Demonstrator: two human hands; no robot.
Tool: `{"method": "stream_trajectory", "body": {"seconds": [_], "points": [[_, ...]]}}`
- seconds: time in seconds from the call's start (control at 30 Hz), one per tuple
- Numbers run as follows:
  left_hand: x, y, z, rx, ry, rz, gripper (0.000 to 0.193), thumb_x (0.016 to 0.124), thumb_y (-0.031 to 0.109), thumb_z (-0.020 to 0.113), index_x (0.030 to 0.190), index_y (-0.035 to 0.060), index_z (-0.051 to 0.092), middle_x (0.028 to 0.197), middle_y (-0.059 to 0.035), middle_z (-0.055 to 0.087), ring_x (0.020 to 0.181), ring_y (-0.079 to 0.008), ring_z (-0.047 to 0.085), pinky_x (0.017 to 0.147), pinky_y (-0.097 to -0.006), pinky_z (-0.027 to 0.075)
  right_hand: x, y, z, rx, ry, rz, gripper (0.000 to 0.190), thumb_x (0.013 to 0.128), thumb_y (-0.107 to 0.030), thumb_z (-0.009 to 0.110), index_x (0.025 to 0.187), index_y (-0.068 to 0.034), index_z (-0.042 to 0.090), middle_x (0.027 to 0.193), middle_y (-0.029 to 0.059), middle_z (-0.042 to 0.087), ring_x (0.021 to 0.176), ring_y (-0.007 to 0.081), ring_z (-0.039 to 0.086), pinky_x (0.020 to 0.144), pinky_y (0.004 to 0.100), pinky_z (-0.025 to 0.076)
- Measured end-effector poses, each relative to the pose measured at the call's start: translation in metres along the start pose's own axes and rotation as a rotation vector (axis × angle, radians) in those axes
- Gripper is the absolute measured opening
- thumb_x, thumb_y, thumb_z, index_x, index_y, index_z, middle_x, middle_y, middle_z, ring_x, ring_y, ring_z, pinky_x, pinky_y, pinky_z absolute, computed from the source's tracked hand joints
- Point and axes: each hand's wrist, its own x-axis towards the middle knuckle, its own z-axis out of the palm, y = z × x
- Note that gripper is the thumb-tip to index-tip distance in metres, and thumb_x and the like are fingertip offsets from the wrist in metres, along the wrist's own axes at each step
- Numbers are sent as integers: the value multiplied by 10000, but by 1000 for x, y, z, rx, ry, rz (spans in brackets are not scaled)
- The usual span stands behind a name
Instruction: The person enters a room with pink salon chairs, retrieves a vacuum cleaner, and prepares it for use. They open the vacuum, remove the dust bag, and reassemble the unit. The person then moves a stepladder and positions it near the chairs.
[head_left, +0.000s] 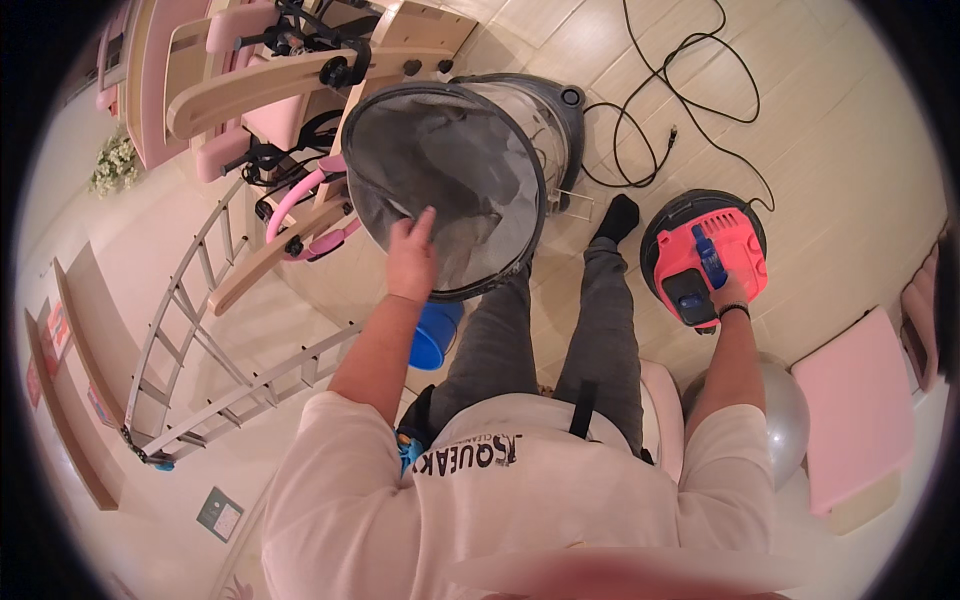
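Note:
A wet-and-dry vacuum's tank (547, 124) stands in front of me, its mouth lined with a dusty grey cloth filter (517, 157) on a black ring. My left hand (411, 259) reaches over the near left part of this filter, one finger extended and others bent. Whether it pinches the cloth is hard to see. Off to the right, the red and black motor head (739, 255) of the vacuum is separate from the tank. My right hand (726, 291) grips its blue handle (707, 251).
A black power cord (664, 75) loops over the tiled floor beyond the motor head. At left are a blue bucket (427, 345), a folding aluminium ladder (195, 300) and wooden exercise equipment with pink pads (277, 120). A silver ball (784, 420) and pink padded bench (855, 405) are at right.

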Motion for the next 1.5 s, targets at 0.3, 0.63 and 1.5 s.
{"method": "stream_trajectory", "body": {"seconds": [0.3, 0.63, 1.5], "points": [[-5, 97, 39, 87, -194, 77, 501, 696, 387, 616, 1065, 55, 547, 989, -150, 483, 932, -314, 450, 817, -406, 352, 3, -1, -5, -48, 20, 12, 447, 672, -53, 589, 1102, -72, 471, 1029, 206, 538, 982, 326, 520, 833, 397, 422], [-3, 84, 50, -52, -192, 114, 416, 733, 285, 573, 1093, 78, 540, 960, -108, 485, 927, -274, 443, 804, -400, 338, -17, -46, -26, -3, 339, -133, 520, 659, -135, 616, 1145, -68, 445, 1153, 191, 443, 1056, 337, 432, 890, 391, 375], [-66, -113, -102, -254, 49, -16, 263, 676, 5, 516, 938, -3, 529, 902, -161, 481, 828, -320, 453, 719, -389, 366, -21, -409, 60, 152, -33, -569, 396, 791, -322, 462, 996, -2, 573, 1095, 172, 527, 1020, 314, 495, 873, 360, 380]]}}
